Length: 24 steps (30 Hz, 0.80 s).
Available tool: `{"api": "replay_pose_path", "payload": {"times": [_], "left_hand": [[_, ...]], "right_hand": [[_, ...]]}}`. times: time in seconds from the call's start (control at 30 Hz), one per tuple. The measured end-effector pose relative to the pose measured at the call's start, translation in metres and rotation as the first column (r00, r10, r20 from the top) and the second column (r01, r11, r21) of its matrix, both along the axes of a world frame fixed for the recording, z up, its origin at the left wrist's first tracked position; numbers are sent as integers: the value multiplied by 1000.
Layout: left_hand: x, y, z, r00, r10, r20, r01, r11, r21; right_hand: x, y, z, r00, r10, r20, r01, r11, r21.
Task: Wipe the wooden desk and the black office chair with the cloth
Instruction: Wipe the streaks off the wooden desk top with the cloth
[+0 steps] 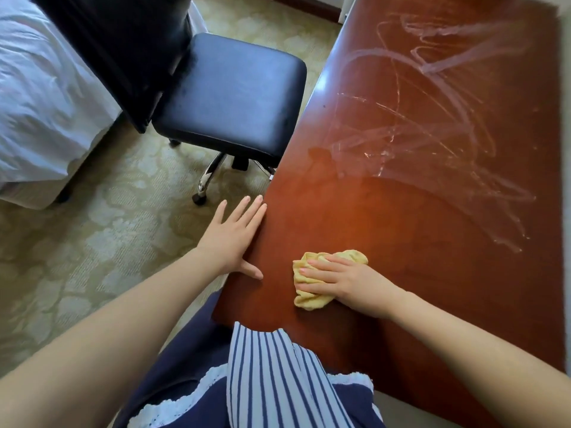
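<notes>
The reddish-brown wooden desk (417, 211) fills the right half of the view, its far part streaked with pale wet wipe marks. A crumpled yellow cloth (309, 296) lies near the desk's near left corner. My right hand (343, 281) presses flat on the cloth with straight fingers pointing left. My left hand (234, 239) rests open on the desk's left edge, fingers spread, thumb on the top surface. The black office chair (228, 97) stands left of the desk, its padded seat partly tucked against the desk edge.
A bed with white linen (40, 97) stands at the far left. Patterned beige carpet (102, 242) covers the floor between bed, chair and desk. The chair's chrome base and castors (204, 183) stick out near the desk edge. My striped and navy clothing fills the bottom centre.
</notes>
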State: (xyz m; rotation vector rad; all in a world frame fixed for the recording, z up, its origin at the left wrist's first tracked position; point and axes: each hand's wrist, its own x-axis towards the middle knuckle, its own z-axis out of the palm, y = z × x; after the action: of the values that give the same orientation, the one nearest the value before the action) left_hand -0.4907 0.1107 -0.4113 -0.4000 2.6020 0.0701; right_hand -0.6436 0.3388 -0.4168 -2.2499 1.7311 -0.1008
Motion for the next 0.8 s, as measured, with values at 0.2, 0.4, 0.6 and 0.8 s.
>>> {"api": "replay_pose_path", "payload": {"times": [0.2,0.4,0.6,0.8], "left_hand": [[-49,-4,-1,999,-42,17,42,999,14],[-57,-7,-3,998,-56,15,55,997,55],[-61,-7,-4,999,-34,4,34,995,94],[-60,-8,-2,1000,-21,6,20,995,100]], "right_hand": [[-65,-4,4,960,-279,-11,279,955,98],[-117,-49,-1,802,-597,13,591,797,125],[-133,-133,-8,508,-857,81,854,514,81],[-91,-191,-18,499,-866,21,866,500,29]]}}
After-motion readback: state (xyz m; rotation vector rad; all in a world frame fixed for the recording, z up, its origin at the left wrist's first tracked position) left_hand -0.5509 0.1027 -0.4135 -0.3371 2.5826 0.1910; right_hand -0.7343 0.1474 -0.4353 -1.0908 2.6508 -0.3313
